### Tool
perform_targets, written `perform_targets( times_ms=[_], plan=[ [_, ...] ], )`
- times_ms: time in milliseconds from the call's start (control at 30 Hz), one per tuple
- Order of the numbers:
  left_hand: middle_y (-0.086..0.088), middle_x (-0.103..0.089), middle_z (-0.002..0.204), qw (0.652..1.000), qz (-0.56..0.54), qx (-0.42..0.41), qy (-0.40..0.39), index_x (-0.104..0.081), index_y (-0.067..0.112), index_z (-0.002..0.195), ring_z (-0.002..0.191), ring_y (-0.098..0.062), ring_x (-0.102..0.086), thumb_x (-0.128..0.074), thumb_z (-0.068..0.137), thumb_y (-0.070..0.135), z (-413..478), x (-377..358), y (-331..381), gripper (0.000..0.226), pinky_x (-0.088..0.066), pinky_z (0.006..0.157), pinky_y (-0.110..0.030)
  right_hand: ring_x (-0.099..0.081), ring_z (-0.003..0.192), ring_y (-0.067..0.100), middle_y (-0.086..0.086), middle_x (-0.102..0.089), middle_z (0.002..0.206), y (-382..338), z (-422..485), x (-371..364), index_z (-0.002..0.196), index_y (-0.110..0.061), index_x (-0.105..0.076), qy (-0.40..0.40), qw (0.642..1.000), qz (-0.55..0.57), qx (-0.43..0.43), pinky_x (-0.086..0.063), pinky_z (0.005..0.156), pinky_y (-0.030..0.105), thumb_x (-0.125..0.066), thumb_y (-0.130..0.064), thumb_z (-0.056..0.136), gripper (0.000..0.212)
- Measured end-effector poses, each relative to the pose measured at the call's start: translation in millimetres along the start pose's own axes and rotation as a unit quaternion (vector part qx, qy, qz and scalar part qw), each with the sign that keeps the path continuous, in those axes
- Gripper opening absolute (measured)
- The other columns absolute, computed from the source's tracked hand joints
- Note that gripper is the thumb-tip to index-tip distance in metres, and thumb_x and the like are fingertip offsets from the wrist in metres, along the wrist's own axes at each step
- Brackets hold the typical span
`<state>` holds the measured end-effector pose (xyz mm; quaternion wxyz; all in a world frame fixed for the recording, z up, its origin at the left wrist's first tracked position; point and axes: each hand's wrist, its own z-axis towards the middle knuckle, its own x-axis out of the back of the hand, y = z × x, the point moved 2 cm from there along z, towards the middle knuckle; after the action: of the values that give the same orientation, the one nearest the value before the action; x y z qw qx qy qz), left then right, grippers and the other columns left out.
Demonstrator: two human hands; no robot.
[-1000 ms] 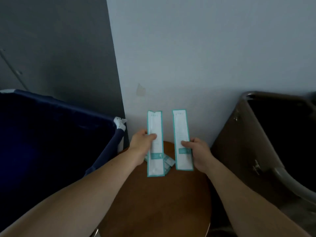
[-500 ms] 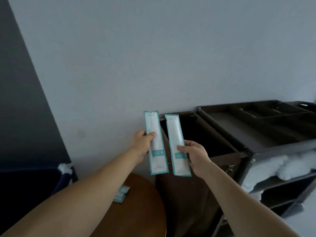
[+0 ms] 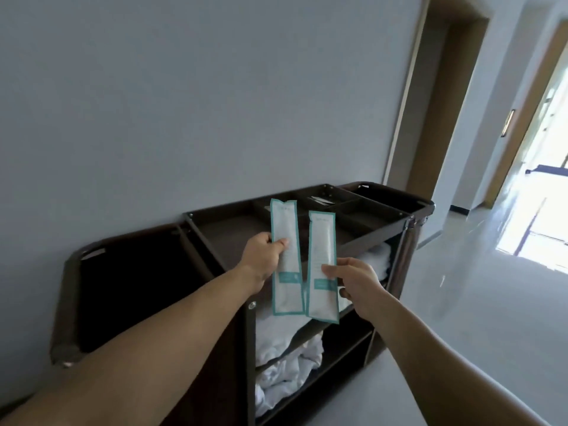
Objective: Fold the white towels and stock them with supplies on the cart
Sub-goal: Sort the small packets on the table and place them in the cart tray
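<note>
Left hand (image 3: pixel 263 256) pinches one teal-edged packet (image 3: pixel 286 259), right hand (image 3: pixel 356 282) pinches another packet (image 3: pixel 322 265), both upright above the cart (image 3: pixel 215 222) holding white towels (image 3: pixel 285 348).

Smooth, faintly glossy film packet (image 3: pixel 287 265) in the left grip (image 3: pixel 261 259), matching packet (image 3: pixel 321 244) in the right grip (image 3: pixel 358 284), matt dark cart (image 3: pixel 221 232) behind the grips, soft rumpled white cloth towels (image 3: pixel 282 339) below them, glossy floor (image 3: pixel 476 287) to their right
</note>
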<state>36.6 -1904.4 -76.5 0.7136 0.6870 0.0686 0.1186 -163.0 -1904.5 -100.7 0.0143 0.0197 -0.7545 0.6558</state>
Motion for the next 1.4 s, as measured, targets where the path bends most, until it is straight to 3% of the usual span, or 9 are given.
perform_targets(
  times_ms=[200,433,567,700,833,1000,1133,1233,1400],
  plan=[
    [-0.007,-0.065,0.091,1.0,0.008,0.019,0.017,-0.061,0.007,0.096,0.075,-0.017,-0.059,-0.062,0.095,0.013,68.3,-68.3,-6.8,0.006,-0.046,0.062,-0.027,-0.063,0.074,0.019,0.01,-0.075,0.095,-8.9,76.7,52.0,0.102,-0.007,-0.068,0.024,1.0,-0.011,0.006,-0.044,0.053,0.026,-0.079,-0.012,0.081,0.024],
    [-0.005,-0.064,0.093,0.998,-0.019,0.017,0.056,-0.061,0.009,0.097,0.079,-0.015,-0.06,-0.059,0.095,0.012,164.4,-82.2,-4.5,0.003,-0.045,0.063,-0.026,-0.065,0.058,0.01,0.004,-0.075,0.085,-25.8,184.0,60.6,0.098,-0.01,-0.067,0.049,0.998,-0.033,0.015,-0.045,0.046,0.021,-0.082,-0.011,0.079,0.024],
    [0.0,-0.063,0.092,0.998,-0.015,0.01,0.068,-0.06,0.011,0.102,0.079,-0.011,-0.059,-0.058,0.096,0.013,197.1,-89.5,-5.9,0.006,-0.042,0.06,-0.022,-0.067,0.067,0.012,0.004,-0.074,0.094,-39.4,241.7,59.8,0.103,-0.014,-0.065,0.04,0.996,-0.067,0.041,-0.046,0.049,0.022,-0.082,-0.012,0.079,0.028],
    [-0.004,-0.063,0.094,0.993,0.006,0.023,0.116,-0.061,0.007,0.104,0.08,-0.013,-0.059,-0.058,0.096,0.014,222.4,-92.3,-11.5,0.012,-0.044,0.063,-0.026,-0.071,0.077,0.016,0.004,-0.073,0.098,-41.6,296.1,52.6,0.108,-0.015,-0.065,-0.013,0.993,-0.107,0.053,-0.051,0.053,0.023,-0.082,-0.012,0.079,0.034],
    [-0.002,-0.062,0.09,0.981,0.027,0.032,0.191,-0.061,0.009,0.096,0.078,-0.013,-0.058,-0.057,0.096,0.016,234.4,-98.2,-16.5,0.008,-0.042,0.061,-0.025,-0.069,0.08,0.024,0.01,-0.072,0.094,-27.7,343.5,40.5,0.093,-0.011,-0.065,-0.08,0.978,-0.185,0.055,-0.06,0.076,0.041,-0.084,-0.012,0.076,0.025],
    [-0.003,-0.061,0.085,0.953,0.041,0.052,0.295,-0.061,0.008,0.09,0.071,-0.013,-0.055,-0.059,0.095,0.018,231.0,-110.6,-18.5,0.011,-0.038,0.058,-0.025,-0.065,0.07,0.025,0.013,-0.07,0.081,10.2,369.5,21.0,0.08,-0.003,-0.067,-0.228,0.934,-0.276,0.014,-0.059,0.074,0.046,-0.087,-0.012,0.073,0.023],
    [-0.002,-0.063,0.087,0.935,0.039,0.063,0.348,-0.061,0.011,0.086,0.073,-0.013,-0.056,-0.06,0.094,0.017,216.0,-116.4,-19.7,0.01,-0.039,0.058,-0.025,-0.066,0.069,0.024,0.014,-0.072,0.085,36.2,375.5,12.7,0.092,0.004,-0.071,-0.291,0.896,-0.334,0.002,-0.059,0.074,0.039,-0.088,-0.02,0.073,0.035],
    [-0.002,-0.063,0.087,0.922,0.052,0.067,0.377,-0.06,0.012,0.084,0.073,-0.012,-0.057,-0.061,0.094,0.018,204.9,-115.0,-19.3,0.012,-0.038,0.056,-0.025,-0.063,0.067,0.023,0.012,-0.07,0.085,41.5,379.0,7.0,0.103,0.007,-0.069,-0.312,0.881,-0.355,0.007,-0.052,0.061,0.029,-0.087,-0.027,0.074,0.048],
    [-0.004,-0.065,0.094,0.914,0.048,0.069,0.397,-0.063,0.008,0.095,0.079,-0.015,-0.06,-0.06,0.094,0.021,190.1,-108.1,-12.1,0.014,-0.043,0.06,-0.027,-0.06,0.072,0.025,0.014,-0.066,0.088,45.3,383.4,0.9,0.108,0.006,-0.066,-0.333,0.853,-0.402,0.016,-0.045,0.066,0.027,-0.084,-0.035,0.079,0.053]
  ],
)
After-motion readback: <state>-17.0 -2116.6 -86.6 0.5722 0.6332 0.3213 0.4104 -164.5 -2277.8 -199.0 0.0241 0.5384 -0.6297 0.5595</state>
